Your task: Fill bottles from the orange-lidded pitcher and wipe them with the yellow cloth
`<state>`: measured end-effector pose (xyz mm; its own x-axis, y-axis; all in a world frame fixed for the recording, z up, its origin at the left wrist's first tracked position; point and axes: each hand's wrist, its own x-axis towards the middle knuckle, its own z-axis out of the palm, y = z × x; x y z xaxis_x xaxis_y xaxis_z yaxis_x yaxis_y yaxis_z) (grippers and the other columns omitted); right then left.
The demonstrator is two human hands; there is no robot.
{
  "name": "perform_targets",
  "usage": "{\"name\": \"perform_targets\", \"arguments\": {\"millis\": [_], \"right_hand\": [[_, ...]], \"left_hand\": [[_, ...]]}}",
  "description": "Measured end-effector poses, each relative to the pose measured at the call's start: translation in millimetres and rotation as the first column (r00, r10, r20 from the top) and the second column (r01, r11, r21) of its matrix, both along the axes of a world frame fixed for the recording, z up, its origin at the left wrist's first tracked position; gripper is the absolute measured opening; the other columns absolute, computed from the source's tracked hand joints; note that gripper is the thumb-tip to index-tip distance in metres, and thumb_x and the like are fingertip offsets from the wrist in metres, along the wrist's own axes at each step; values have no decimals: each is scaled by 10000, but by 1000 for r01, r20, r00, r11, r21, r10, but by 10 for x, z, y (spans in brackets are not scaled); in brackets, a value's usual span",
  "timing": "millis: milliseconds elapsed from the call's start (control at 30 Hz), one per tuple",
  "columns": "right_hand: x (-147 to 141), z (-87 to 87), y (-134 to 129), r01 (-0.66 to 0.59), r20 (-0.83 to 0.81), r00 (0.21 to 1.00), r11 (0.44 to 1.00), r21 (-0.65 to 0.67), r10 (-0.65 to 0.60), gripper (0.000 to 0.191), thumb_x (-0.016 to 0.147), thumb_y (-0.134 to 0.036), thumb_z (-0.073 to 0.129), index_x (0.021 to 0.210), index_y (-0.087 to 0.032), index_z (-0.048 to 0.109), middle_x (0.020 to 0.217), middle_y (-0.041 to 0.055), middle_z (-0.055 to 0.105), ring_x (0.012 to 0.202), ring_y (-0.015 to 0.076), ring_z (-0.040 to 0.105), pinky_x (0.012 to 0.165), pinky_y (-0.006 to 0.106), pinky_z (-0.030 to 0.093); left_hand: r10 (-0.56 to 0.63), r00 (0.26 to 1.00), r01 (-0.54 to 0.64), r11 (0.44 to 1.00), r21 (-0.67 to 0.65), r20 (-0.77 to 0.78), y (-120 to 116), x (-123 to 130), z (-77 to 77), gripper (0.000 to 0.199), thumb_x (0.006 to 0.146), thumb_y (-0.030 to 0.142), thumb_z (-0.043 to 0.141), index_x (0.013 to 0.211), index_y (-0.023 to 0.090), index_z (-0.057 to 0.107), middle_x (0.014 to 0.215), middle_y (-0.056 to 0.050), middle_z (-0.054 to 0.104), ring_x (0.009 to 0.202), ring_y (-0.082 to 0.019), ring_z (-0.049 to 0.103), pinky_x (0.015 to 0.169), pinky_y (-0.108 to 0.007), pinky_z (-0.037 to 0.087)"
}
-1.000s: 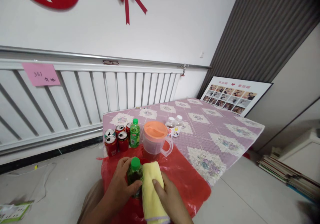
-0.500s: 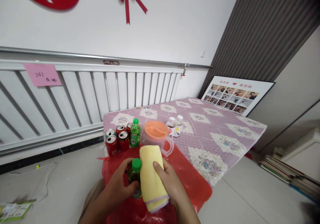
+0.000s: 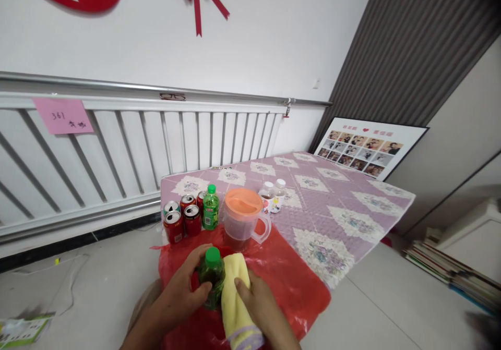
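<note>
At lower centre, the left hand (image 3: 187,290) grips a green-capped bottle (image 3: 212,272), the right hand (image 3: 261,302) a yellow towel (image 3: 234,298). Likely wiping; next calls for turning the bottle.

Bottle (image 3: 212,277) in left fingers (image 3: 202,292): glossy plastic. Towel (image 3: 234,303) in right fingers (image 3: 242,290): matt cloth. Sheet (image 3: 295,287) below both: shiny, creased plastic. Cans (image 3: 192,225) beyond: glossy metal

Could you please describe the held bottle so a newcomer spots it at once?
Find the red plastic sheet at the near end of the flowered cover. There, the left hand holds the green-capped bottle beside a yellow cloth; its lookalike stands free, near the cans.
</note>
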<state>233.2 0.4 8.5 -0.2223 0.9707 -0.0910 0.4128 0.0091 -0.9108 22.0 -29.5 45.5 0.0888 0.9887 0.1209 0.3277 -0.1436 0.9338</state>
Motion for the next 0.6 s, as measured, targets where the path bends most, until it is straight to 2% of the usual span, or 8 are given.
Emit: {"name": "perform_targets", "arguments": {"millis": [67, 167, 267, 367, 467, 600], "right_hand": [[7, 62, -19, 10, 14, 1000, 999, 38, -10, 346, 853, -386, 536, 1081, -165, 674, 1040, 123, 732, 935, 276, 670, 833, 359, 469], [10, 243, -38, 38, -21, 999, 996, 85, -36, 338, 871, -400, 531, 1083, -170, 660, 1045, 114, 728, 929, 276, 668, 813, 354, 481], [-1, 473, -74, 58, -140, 989, 996, 63, -49, 348, 874, -420, 547, 1122, -193, 637, 1073, 92, 726, 920, 271, 671, 785, 341, 498], [-38, 642, -122, 52, -265, 963, 998, 22, -45, 379, 880, -458, 546, 1155, -208, 621, 1089, 81, 724, 919, 267, 673, 757, 331, 514], [-91, 659, -139, 36, -336, 941, 999, 7, -31, 456, 862, -504, 566, 1200, -202, 608, 1127, 93, 713, 932, 273, 671, 743, 337, 525], [-117, 460, -74, 88, -332, 939, 995, -36, -95, 563, 796, -595, 599, 1163, -170, 647, 1044, 108, 736, 852, 277, 680, 719, 359, 531]], "left_hand": [[48, 997, -47, 999, 22, -52, -11, 27, 39, 609, 666, 169, 630, 1266, 191, 529, 1391, -130, 493, 1308, -327, 449, 1116, -487, 351], [145, 980, -145, 989, 11, -138, -38, 75, 101, 540, 649, 205, 672, 1182, 181, 591, 1298, -135, 518, 1228, -337, 505, 1061, -488, 417], [171, 971, -175, 985, -5, -168, -62, 111, 152, 505, 664, 200, 650, 1166, 204, 597, 1223, -101, 548, 1160, -312, 554, 1010, -459, 468], [171, 972, -175, 985, -6, -160, -75, 132, 185, 569, 659, 182, 647, 1217, 225, 541, 1227, -82, 572, 1141, -291, 573, 997, -423, 481], [186, 977, -188, 982, -14, -106, -70, 128, 163, 578, 667, 171, 636, 1223, 226, 488, 1181, -75, 622, 1078, -267, 612, 968, -409, 502], [118, 992, -119, 993, -3, -43, -30, 59, 14, 536, 661, 142, 600, 1185, 200, 501, 1173, -93, 644, 1065, -257, 619, 972, -416, 495]]}}
